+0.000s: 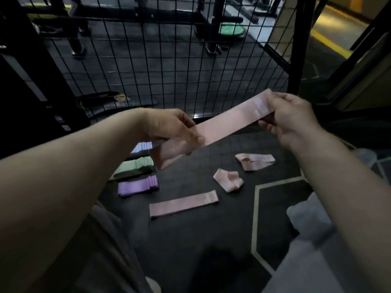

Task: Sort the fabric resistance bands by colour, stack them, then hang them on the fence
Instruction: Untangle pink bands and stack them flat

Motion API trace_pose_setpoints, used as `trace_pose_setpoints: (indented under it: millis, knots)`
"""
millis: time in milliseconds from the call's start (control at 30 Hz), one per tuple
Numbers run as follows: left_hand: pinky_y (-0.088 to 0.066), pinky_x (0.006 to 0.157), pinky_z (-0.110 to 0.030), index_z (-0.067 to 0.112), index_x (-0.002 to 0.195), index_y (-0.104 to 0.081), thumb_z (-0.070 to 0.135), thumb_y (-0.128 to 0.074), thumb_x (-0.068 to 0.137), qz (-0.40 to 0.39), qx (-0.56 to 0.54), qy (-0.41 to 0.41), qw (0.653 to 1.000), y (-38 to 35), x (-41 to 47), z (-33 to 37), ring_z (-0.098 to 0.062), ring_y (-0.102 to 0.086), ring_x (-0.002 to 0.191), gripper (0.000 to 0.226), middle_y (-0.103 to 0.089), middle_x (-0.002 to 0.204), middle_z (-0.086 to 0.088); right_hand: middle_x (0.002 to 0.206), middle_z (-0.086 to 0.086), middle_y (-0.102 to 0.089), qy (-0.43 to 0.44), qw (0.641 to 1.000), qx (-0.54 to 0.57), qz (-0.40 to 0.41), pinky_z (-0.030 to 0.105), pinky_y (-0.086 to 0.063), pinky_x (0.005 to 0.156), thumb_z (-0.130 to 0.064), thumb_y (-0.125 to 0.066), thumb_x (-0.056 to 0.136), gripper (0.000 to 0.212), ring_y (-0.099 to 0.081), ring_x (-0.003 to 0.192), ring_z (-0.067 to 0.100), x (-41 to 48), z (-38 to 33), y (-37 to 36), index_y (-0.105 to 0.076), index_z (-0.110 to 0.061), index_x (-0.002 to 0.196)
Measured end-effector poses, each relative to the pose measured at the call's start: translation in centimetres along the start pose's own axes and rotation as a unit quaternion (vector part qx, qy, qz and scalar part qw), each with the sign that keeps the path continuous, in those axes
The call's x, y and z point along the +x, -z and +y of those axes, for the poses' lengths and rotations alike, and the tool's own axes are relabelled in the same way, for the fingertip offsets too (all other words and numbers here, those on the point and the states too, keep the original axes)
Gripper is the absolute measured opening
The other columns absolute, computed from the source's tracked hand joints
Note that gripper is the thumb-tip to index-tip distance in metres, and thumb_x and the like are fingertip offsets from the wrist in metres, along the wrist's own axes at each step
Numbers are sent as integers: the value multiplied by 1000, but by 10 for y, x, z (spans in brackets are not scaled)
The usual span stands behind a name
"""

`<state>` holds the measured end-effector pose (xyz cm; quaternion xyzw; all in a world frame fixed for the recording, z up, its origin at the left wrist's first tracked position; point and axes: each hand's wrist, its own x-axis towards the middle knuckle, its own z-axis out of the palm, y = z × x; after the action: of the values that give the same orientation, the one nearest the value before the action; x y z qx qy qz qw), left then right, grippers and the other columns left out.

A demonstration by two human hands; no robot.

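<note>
Indoors, on the dark rubber floor (190, 240) of a dimly lit gym, marked with a pale painted line (255, 218), a person handles fabric resistance bands in front of a black wire-mesh fence (169, 60); beyond it are dark equipment frames, a green weight plate (231, 30) and a yellow floor stripe (330, 42). A black post (300, 49) rises at the fence's right side and a dark lifting belt (118, 103) lies at its foot. Both hands are raised above the floor and well apart: the left hand (169, 125) pinches the lower end of a pink band (222, 125) between thumb and fingers, and the right hand (289, 117) grips its upper end beside the pale label, so the band runs flat and slanting between them. Below, three neat stacks lie side by side: a pale lilac stack (142, 147), partly hidden by the held band, a green stack (135, 167) and a purple stack (137, 186), their left ends covered by the left forearm. Three more pink bands lie loose on the floor: a flat band (183, 204) nearest the person, a folded band (228, 180) beyond it and a twisted band (255, 162) farther right. Grey trouser legs (317, 250) fill the lower corners
</note>
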<state>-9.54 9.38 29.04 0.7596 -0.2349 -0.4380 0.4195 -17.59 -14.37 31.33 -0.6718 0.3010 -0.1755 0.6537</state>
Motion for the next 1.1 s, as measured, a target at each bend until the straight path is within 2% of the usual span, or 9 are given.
trace_pose_setpoints:
  millis: [67,133,267,367,500,700,833,933,1100]
  knots:
    - [-54,66,-39,1,93,-71,26,-76,85,7,21,39,999,4,-4,-5,-29,-61,65,27,-65,76,-13,89,-1,-68,-44,999,-25,4,22,-50,51,-33,-66,93,10,-64,70,11,3,18,5,-61,-24,96]
    - [-55,52,-34,4,91,-72,30,-78,83,29,48,67,996,9,-7,-11,-26,-58,53,28,-63,72,-9,87,-1,-67,-92,995,-36,2,21,-44,49,-33,-68,92,12,-60,65,9,6,35,10,-62,-25,97]
    - [-38,47,-24,5,79,-66,34,-83,74,73,62,98,991,21,-11,-25,-20,-47,52,34,-57,65,-8,80,-2,-65,-154,988,-9,-23,21,-35,48,-31,-67,93,21,-53,59,8,6,54,21,-64,-19,110]
    - [-35,47,-22,10,73,-62,32,-81,78,105,58,120,985,27,-16,-34,-15,-44,47,30,-57,61,-4,84,0,-66,-157,987,-9,-25,22,-37,50,-30,-63,95,24,-54,63,9,5,59,30,-63,-17,115]
    - [-42,49,-21,2,90,-70,21,-75,86,171,15,130,976,35,-25,-47,-16,-54,49,20,-68,68,-7,88,0,-66,-181,982,-19,-54,24,-38,53,-28,-57,99,15,-56,67,10,3,60,35,-64,-18,109]
    - [-45,36,-20,-7,91,-62,4,-74,85,258,-40,136,956,29,-48,-46,-13,-58,38,17,-63,59,-14,82,3,-64,-137,986,-63,-67,23,-42,50,-21,-62,97,11,-61,64,11,-12,69,37,-62,-14,106]
    - [-44,34,-21,-9,107,-61,-1,-75,82,286,-75,132,946,22,-63,-45,-13,-56,35,29,-57,69,-19,76,5,-65,-114,985,-94,-86,22,-41,50,-17,-65,95,14,-62,62,11,-25,78,38,-63,-9,107]
    - [-46,37,-21,-12,104,-62,-1,-78,79,303,-58,137,941,20,-69,-56,-15,-56,37,31,-58,65,-18,74,6,-64,-113,981,-115,-109,24,-41,55,-14,-65,94,13,-62,63,11,-28,89,40,-63,-7,105]
    - [-46,37,-21,-11,96,-66,0,-76,83,294,7,193,936,10,-74,-81,-15,-55,36,20,-62,66,-20,72,9,-65,-154,962,-157,-164,21,-44,47,-12,-67,93,18,-61,63,14,-25,119,30,-64,0,106]
